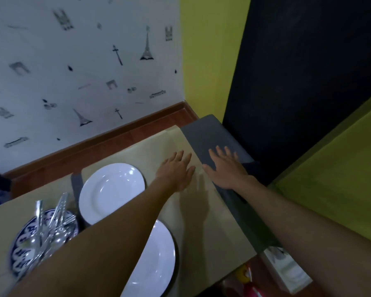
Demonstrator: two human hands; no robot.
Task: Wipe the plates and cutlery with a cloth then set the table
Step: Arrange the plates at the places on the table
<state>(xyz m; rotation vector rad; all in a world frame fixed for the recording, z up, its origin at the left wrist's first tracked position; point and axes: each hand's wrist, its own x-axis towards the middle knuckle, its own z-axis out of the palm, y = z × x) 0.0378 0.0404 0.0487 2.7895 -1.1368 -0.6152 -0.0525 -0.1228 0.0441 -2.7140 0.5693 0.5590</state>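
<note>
White plates [111,190] left of flat hands [176,171], prob. apart.

White wallpaper [73,71] printed with small towers and arches meets a red-brown wooden ledge [107,138], beside a yellow-green wall strip [208,61], a black panel [308,71] and a white box [287,273] below.

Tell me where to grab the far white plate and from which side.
Grip the far white plate at its raised rim on the right edge, thumb on top, fingers under. That side faces bare tablecloth near the left hand; cutlery crowds its left.
</note>
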